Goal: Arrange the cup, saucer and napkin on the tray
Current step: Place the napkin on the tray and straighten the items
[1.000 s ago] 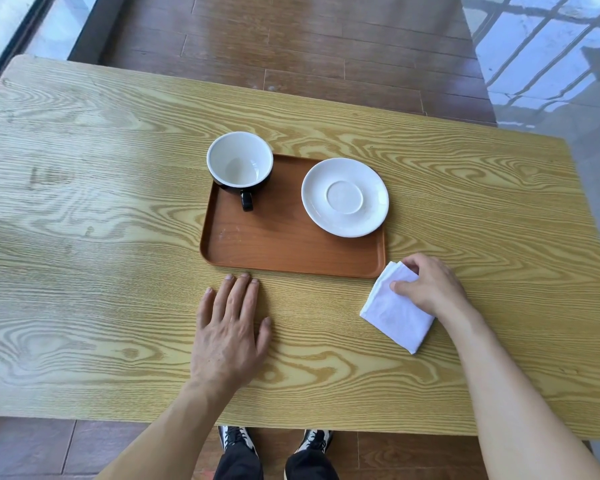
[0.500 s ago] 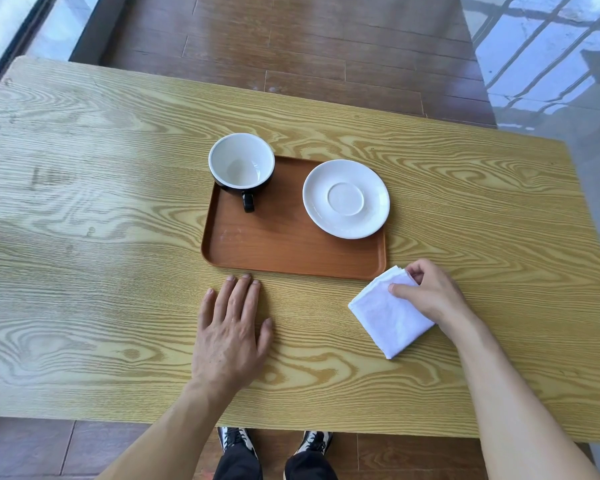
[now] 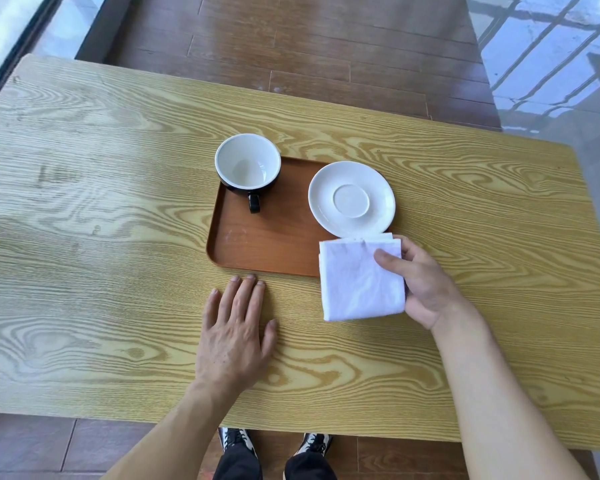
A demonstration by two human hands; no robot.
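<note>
Head view, right hand: closed on the folded napkin, thumb on top, fingers behind; napkin held over the tray's near right corner, its top edge just at the saucer.
Left hand: spread flat on the surface, holding nothing, just short of the tray.
Cup: far left corner of tray, handle toward the person.
Handling: napkin appears soft, light and limp; pinch at a folded edge. Cup and saucer likely fragile.
Hidden: tray's right corner; fingers behind the napkin.
</note>
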